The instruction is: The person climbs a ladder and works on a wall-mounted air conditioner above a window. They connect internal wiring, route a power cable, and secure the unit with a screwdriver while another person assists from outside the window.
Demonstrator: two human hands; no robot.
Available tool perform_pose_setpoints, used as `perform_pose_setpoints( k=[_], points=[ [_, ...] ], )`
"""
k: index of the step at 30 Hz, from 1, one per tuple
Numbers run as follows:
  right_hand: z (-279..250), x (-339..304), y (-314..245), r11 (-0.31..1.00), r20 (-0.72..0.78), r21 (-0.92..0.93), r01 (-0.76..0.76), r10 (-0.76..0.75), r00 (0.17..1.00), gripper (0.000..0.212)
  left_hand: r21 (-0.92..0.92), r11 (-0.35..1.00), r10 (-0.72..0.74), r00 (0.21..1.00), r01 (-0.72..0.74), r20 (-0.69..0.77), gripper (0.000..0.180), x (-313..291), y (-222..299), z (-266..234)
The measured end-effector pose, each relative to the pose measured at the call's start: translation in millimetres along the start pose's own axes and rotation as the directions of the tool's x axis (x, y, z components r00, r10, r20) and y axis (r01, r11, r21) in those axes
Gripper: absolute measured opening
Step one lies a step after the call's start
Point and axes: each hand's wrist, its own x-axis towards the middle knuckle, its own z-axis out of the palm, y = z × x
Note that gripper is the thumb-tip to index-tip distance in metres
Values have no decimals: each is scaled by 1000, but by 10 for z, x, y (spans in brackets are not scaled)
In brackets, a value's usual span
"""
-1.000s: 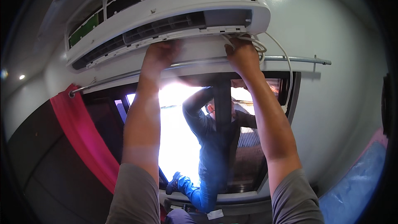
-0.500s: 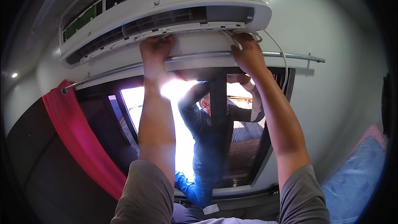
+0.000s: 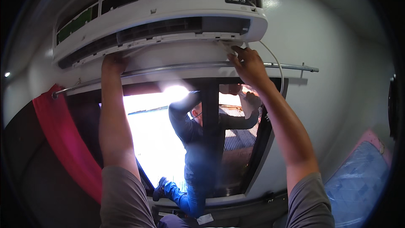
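Observation:
Above me a white wall-mounted air conditioner (image 3: 168, 17) hangs with its front cover off, the inside and the air outlet exposed. My left hand (image 3: 114, 62) reaches up to its lower edge on the left, its fingers hidden behind that edge. Under the right part of the unit, my right hand (image 3: 249, 65) has thumb and fingers closed together at some white cable (image 3: 225, 47), which it appears to pinch. Another length of white cable (image 3: 276, 61) loops down the wall from the unit's right end.
A metal curtain rod (image 3: 168, 68) crosses below the unit, with a red curtain (image 3: 63, 135) at its left. Behind it, a person (image 3: 196, 143) kneels at the dark-framed window (image 3: 209, 114), arms raised. A plastic-wrapped blue mattress (image 3: 358, 181) leans at the right.
My left hand has moved left along the unit's lower edge. My right hand has slipped out of the cable coil and sits slightly lower. The view has shifted a little.

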Motion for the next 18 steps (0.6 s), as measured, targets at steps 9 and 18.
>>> perform_pose_setpoints(
  k=[9,18],
  points=[
    [389,122,32,972,-211,-117,-202,174,962,20,585,765,237,962,-271,136,11,-168,142,-171],
    [216,319,212,966,81,-257,25,-4,997,19,705,-703,516,752,97,411,42,-470,48,84]
  ],
)
